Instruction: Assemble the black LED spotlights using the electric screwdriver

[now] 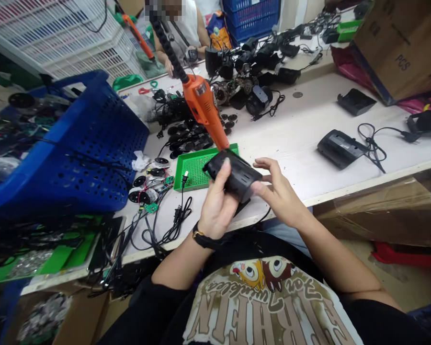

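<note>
"What's in the left hand (219,208)?"

"A black plastic housing (237,175), slotted at one end, clasped with the thumb on top and the palm beneath. It sits just above the table's near edge."

"And the right hand (280,194)?"

"Its fingers are parted, thumb at the housing's right end; whether it grips, I cannot tell."

"What lies close to that grip?"

"Left of it, a looped black power cord (177,220). Just beyond, a green perforated tray (194,167), and over that an orange electric screwdriver (204,108), hanging at a slant (its tip is hidden behind the housing, so contact I can't judge)."

"Wider out?"

"Well left of the grip, a blue basket (107,124) heaped with parts. Well right, another black housing (339,147) with a cord beside it, and past that a black shell (355,101)."

"Farthest?"

"Straight beyond the grip, a heap of black parts (260,98); behind it, a seated person in a white top (191,19) and stacked blue crates (251,19)."
</note>
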Demonstrator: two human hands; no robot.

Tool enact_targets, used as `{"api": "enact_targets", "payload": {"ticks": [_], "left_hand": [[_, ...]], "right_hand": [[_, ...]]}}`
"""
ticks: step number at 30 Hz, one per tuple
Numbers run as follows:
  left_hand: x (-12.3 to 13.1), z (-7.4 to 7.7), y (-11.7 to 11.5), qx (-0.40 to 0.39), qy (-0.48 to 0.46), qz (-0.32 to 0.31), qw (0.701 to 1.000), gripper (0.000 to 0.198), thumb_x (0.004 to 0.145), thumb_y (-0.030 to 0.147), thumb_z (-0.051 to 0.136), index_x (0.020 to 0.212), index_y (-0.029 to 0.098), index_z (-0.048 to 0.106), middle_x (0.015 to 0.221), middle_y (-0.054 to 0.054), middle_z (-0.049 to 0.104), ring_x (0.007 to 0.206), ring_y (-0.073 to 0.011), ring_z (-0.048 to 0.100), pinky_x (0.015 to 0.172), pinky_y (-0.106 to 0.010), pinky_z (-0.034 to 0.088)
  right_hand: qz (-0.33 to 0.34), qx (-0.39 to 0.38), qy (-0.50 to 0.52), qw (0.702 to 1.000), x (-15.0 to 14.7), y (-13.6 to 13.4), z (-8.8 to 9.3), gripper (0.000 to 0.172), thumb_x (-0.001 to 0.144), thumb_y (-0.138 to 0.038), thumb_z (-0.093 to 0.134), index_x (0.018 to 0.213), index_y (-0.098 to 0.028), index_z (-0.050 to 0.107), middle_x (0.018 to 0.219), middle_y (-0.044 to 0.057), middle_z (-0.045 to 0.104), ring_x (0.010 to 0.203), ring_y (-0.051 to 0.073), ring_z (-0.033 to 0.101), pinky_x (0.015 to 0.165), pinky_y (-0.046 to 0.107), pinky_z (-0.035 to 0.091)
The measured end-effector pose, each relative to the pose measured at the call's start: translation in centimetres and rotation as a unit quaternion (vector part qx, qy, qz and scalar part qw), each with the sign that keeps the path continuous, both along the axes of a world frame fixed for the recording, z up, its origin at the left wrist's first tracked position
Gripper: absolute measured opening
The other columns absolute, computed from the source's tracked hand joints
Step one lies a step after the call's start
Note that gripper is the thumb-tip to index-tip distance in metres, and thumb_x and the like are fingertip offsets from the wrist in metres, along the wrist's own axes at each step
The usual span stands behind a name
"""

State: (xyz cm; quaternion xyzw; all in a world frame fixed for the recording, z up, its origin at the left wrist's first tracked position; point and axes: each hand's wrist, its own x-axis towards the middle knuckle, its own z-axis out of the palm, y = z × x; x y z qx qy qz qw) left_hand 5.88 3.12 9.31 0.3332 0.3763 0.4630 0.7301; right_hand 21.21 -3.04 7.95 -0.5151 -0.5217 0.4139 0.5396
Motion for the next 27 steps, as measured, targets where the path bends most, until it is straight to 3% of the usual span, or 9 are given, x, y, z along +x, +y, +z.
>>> {"api": "enact_targets", "payload": {"ticks": [5,9,12,15,17,19,23,25,27], "left_hand": [[3.5,-0.7,-2.4,0.055,-0.003,0.016,0.998,0.064,0.077,0.041,0.09,0.129,0.028,0.055,0.138,-0.006,0.067,0.132,-0.0248,0.063,0.112,-0.043,0.052],[3.7,-1.2,-2.9,0.083,0.021,-0.019,0.996,0.057,0.079,0.049,0.089,0.123,0.034,0.057,0.136,-0.001,0.067,0.137,-0.0225,0.058,0.115,-0.04,0.048],[3.3,-2.0,-2.9,0.15,0.004,-0.169,0.974,0.082,0.071,0.075,0.083,0.137,0.036,0.054,0.146,-0.007,0.062,0.14,-0.0317,0.055,0.111,-0.049,0.05],[2.9,-3.0,-3.3,0.158,0.043,-0.405,0.899,0.105,0.061,0.075,0.089,0.148,0.033,0.049,0.147,-0.015,0.062,0.134,-0.0368,0.061,0.113,-0.055,0.047],[2.6,-3.3,-3.7,0.159,0.122,-0.526,0.826,0.093,0.067,0.061,0.094,0.144,0.03,0.053,0.138,-0.015,0.068,0.129,-0.0347,0.064,0.116,-0.055,0.042],[2.1,-3.0,-3.9,0.185,0.183,-0.577,0.774,0.073,0.075,0.052,0.091,0.136,0.026,0.06,0.129,-0.013,0.071,0.128,-0.0327,0.063,0.119,-0.053,0.038],[0.7,-0.5,-3.2,0.201,0.225,-0.593,0.746,0.082,0.062,0.046,0.099,0.133,0.029,0.062,0.105,-0.002,0.073,0.105,-0.0261,0.067,0.105,-0.042,0.048],[0.2,1.4,-2.5,0.204,0.251,-0.571,0.754,0.09,0.06,0.048,0.099,0.139,0.032,0.06,0.092,0.003,0.068,0.085,-0.0215,0.065,0.086,-0.036,0.052],[0.4,3.4,-1.6,0.264,0.286,-0.488,0.781,0.075,0.072,0.057,0.088,0.137,0.031,0.063,0.084,0.002,0.065,0.076,-0.0203,0.06,0.074,-0.033,0.049]], "right_hand": [[0.073,-0.158,0.243,0.954,2.0,0.4,-0.9,0.073,0.066,-0.057,0.09,0.123,-0.025,0.057,0.109,0.004,0.07,0.091,0.021,0.071,0.07,0.034,0.063],[0.082,-0.15,0.304,0.937,2.7,-0.7,-1.1,0.057,0.066,-0.051,0.091,0.106,-0.02,0.066,0.09,0.002,0.072,0.076,0.019,0.07,0.06,0.032,0.064],[0.063,-0.103,0.328,0.937,3.4,-1.3,0.8,0.052,0.071,-0.058,0.083,0.104,-0.021,0.066,0.083,0.003,0.073,0.067,0.019,0.069,0.052,0.032,0.063],[0.054,-0.053,0.322,0.944,5.0,-1.4,4.4,0.053,0.079,-0.067,0.068,0.104,-0.021,0.065,0.087,0.008,0.076,0.072,0.023,0.071,0.048,0.033,0.062],[0.049,-0.013,0.312,0.949,6.4,-1.3,7.1,0.055,0.084,-0.069,0.057,0.111,-0.021,0.065,0.098,0.01,0.077,0.083,0.026,0.074,0.047,0.032,0.061],[0.032,0.024,0.293,0.955,7.8,-1.3,9.2,0.057,0.09,-0.068,0.048,0.118,-0.022,0.063,0.107,0.01,0.076,0.091,0.027,0.075,0.045,0.028,0.059],[-0.032,0.046,0.244,0.968,10.5,-0.7,10.4,0.055,0.093,-0.067,0.046,0.118,-0.021,0.063,0.104,0.008,0.074,0.088,0.024,0.076,0.042,0.021,0.053],[-0.07,0.048,0.225,0.971,11.9,0.0,9.3,0.051,0.086,-0.067,0.06,0.108,-0.021,0.064,0.094,0.005,0.073,0.079,0.02,0.073,0.042,0.021,0.053],[-0.102,0.034,0.204,0.973,13.3,0.8,7.4,0.049,0.076,-0.062,0.075,0.099,-0.02,0.064,0.083,0.002,0.069,0.069,0.017,0.069,0.044,0.023,0.056]]}}
